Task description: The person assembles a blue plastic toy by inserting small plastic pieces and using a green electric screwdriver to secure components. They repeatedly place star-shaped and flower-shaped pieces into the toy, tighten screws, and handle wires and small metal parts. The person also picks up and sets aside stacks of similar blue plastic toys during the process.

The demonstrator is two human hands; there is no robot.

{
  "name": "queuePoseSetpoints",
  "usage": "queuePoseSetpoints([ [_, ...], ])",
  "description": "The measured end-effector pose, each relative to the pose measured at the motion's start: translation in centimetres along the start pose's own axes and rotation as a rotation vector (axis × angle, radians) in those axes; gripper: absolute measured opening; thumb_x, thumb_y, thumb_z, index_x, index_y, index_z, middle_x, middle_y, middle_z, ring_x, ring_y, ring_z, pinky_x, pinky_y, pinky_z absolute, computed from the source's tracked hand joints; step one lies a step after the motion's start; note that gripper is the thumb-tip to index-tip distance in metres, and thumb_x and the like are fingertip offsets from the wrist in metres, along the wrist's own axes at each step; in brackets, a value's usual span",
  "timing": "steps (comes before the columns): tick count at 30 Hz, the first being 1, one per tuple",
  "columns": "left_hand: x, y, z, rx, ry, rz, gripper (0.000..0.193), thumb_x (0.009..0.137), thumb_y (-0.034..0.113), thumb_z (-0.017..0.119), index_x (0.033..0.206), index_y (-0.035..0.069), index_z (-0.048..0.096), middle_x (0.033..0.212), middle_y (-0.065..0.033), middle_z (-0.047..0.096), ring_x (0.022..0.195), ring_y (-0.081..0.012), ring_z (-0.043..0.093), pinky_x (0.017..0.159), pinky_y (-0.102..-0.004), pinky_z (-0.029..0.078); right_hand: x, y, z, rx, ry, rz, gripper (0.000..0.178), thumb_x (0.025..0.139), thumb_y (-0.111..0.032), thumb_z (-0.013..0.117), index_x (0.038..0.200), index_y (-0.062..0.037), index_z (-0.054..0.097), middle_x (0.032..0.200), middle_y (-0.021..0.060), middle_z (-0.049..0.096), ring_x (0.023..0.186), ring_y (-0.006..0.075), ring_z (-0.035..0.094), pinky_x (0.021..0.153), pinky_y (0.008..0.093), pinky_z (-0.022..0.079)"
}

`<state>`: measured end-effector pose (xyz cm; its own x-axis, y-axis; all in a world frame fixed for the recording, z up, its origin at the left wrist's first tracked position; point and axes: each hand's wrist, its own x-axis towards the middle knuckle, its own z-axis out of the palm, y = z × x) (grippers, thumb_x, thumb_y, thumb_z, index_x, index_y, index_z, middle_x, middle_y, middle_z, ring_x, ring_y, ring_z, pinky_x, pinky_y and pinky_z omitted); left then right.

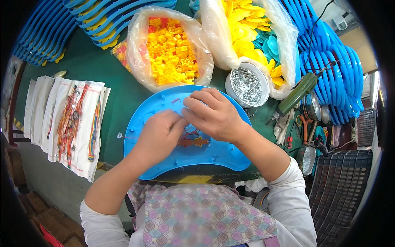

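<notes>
A curved blue plastic tray [214, 154] lies flat at the near edge of the green counter [94, 66]. A small orange and red piece [193, 142] rests on its middle.

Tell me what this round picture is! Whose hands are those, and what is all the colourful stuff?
A person wears a small camera on the head, looking down, so you see that person's own two hands. The lens bends the picture's edges round. The left hand and right hand both rest on a curved blue plastic panel lying on a green table. They work on a small orange and red piece; I cannot tell what their grip closes on. Behind are a bag of orange star shapes, a bag of yellow pieces and a tub of silver screws. White cards with coloured strings lie to the left.
</notes>
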<state>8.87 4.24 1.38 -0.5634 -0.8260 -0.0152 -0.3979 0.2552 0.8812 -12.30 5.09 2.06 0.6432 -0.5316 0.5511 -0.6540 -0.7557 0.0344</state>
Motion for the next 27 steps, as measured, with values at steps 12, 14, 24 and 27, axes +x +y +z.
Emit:
queuePoseSetpoints([
  [12, -0.1, -1.9, -0.3, 0.618, 0.307, 0.347, 0.026, 0.072, 0.009, 0.080, 0.094, 0.005, 0.067, 0.093, -0.0103, 0.058, 0.091, -0.0300, 0.057, 0.075, -0.0408, 0.050, 0.2, -1.7, 2.2, 0.436, 0.013, 0.454, 0.016, 0.077, -0.006, 0.078, 0.091, -0.0109, 0.073, 0.097, 0.0049, 0.066, 0.093, 0.0267, 0.064, 0.079, 0.0382, 0.052],
  [14, -0.2, -1.8, -0.2, 0.656, 0.309, 0.310, 0.030, 0.068, 0.013, 0.084, 0.092, 0.005, 0.066, 0.096, -0.0102, 0.058, 0.093, -0.0299, 0.057, 0.077, -0.0410, 0.049, 0.6, -1.1, 2.0, 0.334, -0.028, 0.387, 0.013, 0.078, -0.009, 0.078, 0.090, -0.0114, 0.073, 0.099, 0.0051, 0.063, 0.096, 0.0266, 0.061, 0.082, 0.0392, 0.050],
  [24, -0.4, -1.8, 0.0, 0.667, 0.295, 0.202, 0.041, 0.063, 0.020, 0.090, 0.091, 0.005, 0.064, 0.101, -0.0107, 0.057, 0.098, -0.0309, 0.055, 0.081, -0.0423, 0.047, 1.9, -0.2, 3.5, 0.134, -0.158, 0.187, 0.007, 0.073, -0.013, 0.071, 0.078, -0.0121, 0.067, 0.098, 0.0051, 0.056, 0.094, 0.0258, 0.054, 0.082, 0.0386, 0.045],
  [27, -0.3, -1.8, 0.2, 0.659, 0.308, 0.205, 0.040, 0.064, 0.020, 0.089, 0.090, 0.006, 0.063, 0.101, -0.0107, 0.056, 0.097, -0.0313, 0.055, 0.080, -0.0427, 0.047, 1.9, -0.3, 3.8, 0.132, -0.192, 0.173, 0.006, 0.073, -0.013, 0.069, 0.078, -0.0118, 0.067, 0.097, 0.0053, 0.056, 0.094, 0.0253, 0.054, 0.083, 0.0384, 0.045],
])
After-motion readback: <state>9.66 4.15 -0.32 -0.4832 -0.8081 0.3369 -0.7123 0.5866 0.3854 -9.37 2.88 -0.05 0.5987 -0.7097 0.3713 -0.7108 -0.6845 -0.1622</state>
